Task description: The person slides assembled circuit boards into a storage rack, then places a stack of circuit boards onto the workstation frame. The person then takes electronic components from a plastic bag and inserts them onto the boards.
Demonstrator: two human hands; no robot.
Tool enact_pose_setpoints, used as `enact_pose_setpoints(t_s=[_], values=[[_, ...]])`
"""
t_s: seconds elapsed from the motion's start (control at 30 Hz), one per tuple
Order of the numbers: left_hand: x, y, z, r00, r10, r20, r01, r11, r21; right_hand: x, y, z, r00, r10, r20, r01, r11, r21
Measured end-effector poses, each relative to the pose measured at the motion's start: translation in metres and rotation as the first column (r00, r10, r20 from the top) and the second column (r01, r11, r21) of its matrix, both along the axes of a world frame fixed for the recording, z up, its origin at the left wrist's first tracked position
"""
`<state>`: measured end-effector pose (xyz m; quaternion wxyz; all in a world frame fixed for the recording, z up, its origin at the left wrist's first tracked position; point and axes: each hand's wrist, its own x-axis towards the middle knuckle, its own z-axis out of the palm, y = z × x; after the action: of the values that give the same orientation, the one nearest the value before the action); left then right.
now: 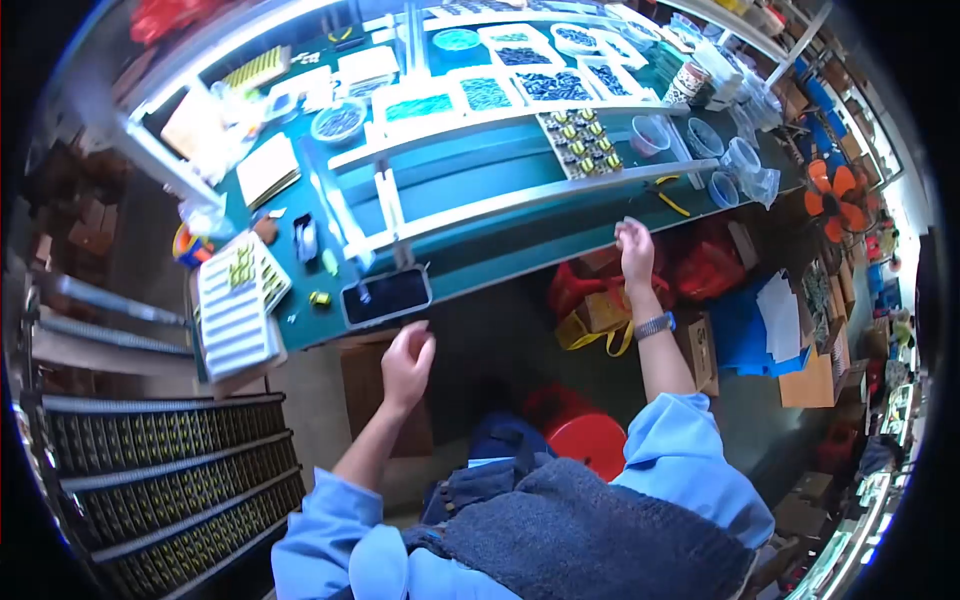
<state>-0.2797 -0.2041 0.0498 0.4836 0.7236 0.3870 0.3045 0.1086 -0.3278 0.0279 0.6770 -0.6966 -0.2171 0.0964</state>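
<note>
My left hand (408, 365) hangs in the air just in front of the bench edge, its fingers curled closed and nothing showing in them. Closest to it is a dark-screened phone (387, 298) lying at the bench edge. My right hand (634, 250), with a watch (655, 325) on the wrist, is raised near the front edge, fingers also curled and no object visible in them. Yellow-handled pliers (668, 196) lie beyond it. A board of yellow-and-black parts (579, 143) rests across the rails, up and left of that hand.
Trays of blue parts (555, 86) and a round tub (339, 120) stand farther back. White strips with yellow parts (236, 310) lie at the left corner. Below are a red stool (587, 446) and red bags (706, 262). Racks of parts (170, 440) stand left; an orange fan (836, 201) right.
</note>
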Motion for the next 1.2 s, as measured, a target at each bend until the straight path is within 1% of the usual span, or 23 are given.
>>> enact_pose_setpoints(t_s=[0.03, 0.07, 0.1, 0.13, 0.2, 0.23, 0.27, 0.33, 0.4, 0.43, 0.47, 0.5, 0.6, 0.7, 0.73, 0.83, 0.97, 1.07, 1.13, 1.2], values=[[0.051, 0.019, 0.013, 0.998, -0.051, 0.033, 0.051, 0.999, -0.005, 0.032, 0.016, 0.005, 0.998, -0.028, 0.06, 0.034, 0.995, -0.098], [0.098, 0.035, 0.022, 0.993, -0.097, 0.068, 0.098, 0.995, -0.012, 0.058, 0.03, 0.011, 0.996, -0.03, 0.08, 0.039, 0.993, -0.113], [0.142, 0.052, 0.025, 0.989, -0.141, 0.053, 0.141, 0.99, 0.003, 0.089, 0.044, 0.007, 0.994, -0.042, 0.104, 0.054, 0.991, -0.123], [0.184, 0.066, 0.026, 0.983, -0.179, 0.042, 0.179, 0.984, 0.015, 0.119, 0.057, 0.003, 0.99, -0.047, 0.134, 0.065, 0.989, -0.134], [0.255, 0.093, 0.014, 0.98, -0.18, 0.091, 0.181, 0.983, -0.007, 0.152, 0.084, 0.016, 0.982, -0.071, 0.175, 0.111, 0.967, -0.23], [0.283, 0.104, 0.009, 0.983, -0.169, 0.073, 0.172, 0.984, -0.037, 0.17, 0.094, 0.009, 0.988, -0.046, 0.145, 0.081, 0.966, -0.247], [0.307, 0.112, 0.003, 0.985, -0.164, 0.053, 0.167, 0.984, -0.067, 0.189, 0.103, -0.001, 0.989, -0.043, 0.141, 0.085, 0.948, -0.308], [0.345, 0.123, -0.018, 0.989, -0.146, 0.015, 0.147, 0.974, -0.171, 0.223, 0.114, -0.024, 0.999, 0.05, 0.003, -0.046, 0.933, -0.356], [0.376, 0.128, -0.039, 0.99, -0.142, -0.01, 0.134, 0.952, -0.275, 0.233, 0.119, -0.03, 0.99, 0.074, -0.118, -0.115, 0.91, -0.398], [0.388, 0.131, -0.048, 0.989, -0.147, -0.022, 0.132, 0.936, -0.327, 0.233, 0.121, -0.029, 0.99, 0.101, -0.102, -0.134, 0.907, -0.399], [0.397, 0.134, -0.057, 0.988, -0.153, -0.035, 0.129, 0.918, -0.376, 0.234, 0.122, -0.026, 0.987, 0.11, -0.115, -0.148, 0.902, -0.406], [0.404, 0.136, -0.054, 0.987, -0.153, -0.045, 0.123, 0.911, -0.394, 0.235, 0.123, -0.025, 0.985, 0.116, -0.128, -0.16, 0.897, -0.412], [0.415, 0.139, -0.047, 0.991, -0.129, 0.03, 0.122, 0.798, -0.59, 0.234, 0.126, -0.019, 0.983, 0.13, -0.128, -0.171, 0.906, -0.387], [0.421, 0.14, -0.048, 0.987, -0.13, 0.098, 0.163, 0.759, -0.63, 0.232, 0.127, -0.011, 0.976, 0.15, -0.156, -0.196, 0.916, -0.35], [0.422, 0.14, -0.049, 0.984, -0.129, 0.123, 0.178, 0.747, -0.641, 0.233, 0.128, -0.011, 0.975, 0.163, -0.153, -0.207, 0.917, -0.342], [0.426, 0.141, -0.051, 0.991, -0.092, 0.096, 0.132, 0.773, -0.621, 0.237, 0.127, -0.014, 0.972, 0.184, -0.147, -0.223, 0.921, -0.319], [0.427, 0.143, -0.046, 0.993, -0.116, 0.021, 0.107, 0.82, -0.562, 0.238, 0.127, -0.012, 0.977, 0.161, -0.142, -0.198, 0.932, -0.303], [0.426, 0.142, -0.051, 0.996, -0.043, 0.081, 0.082, 0.818, -0.569, 0.234, 0.127, -0.005, 0.98, 0.165, -0.114, -0.192, 0.939, -0.285], [0.415, 0.141, -0.038, 0.993, -0.052, 0.105, 0.104, 0.804, -0.586, 0.225, 0.127, 0.005, 0.977, 0.186, -0.102, -0.206, 0.946, -0.25], [0.396, 0.139, -0.028, 0.99, -0.043, 0.137, 0.118, 0.786, -0.607, 0.209, 0.124, 0.023, 0.965, 0.242, -0.099, -0.26, 0.933, -0.25]])
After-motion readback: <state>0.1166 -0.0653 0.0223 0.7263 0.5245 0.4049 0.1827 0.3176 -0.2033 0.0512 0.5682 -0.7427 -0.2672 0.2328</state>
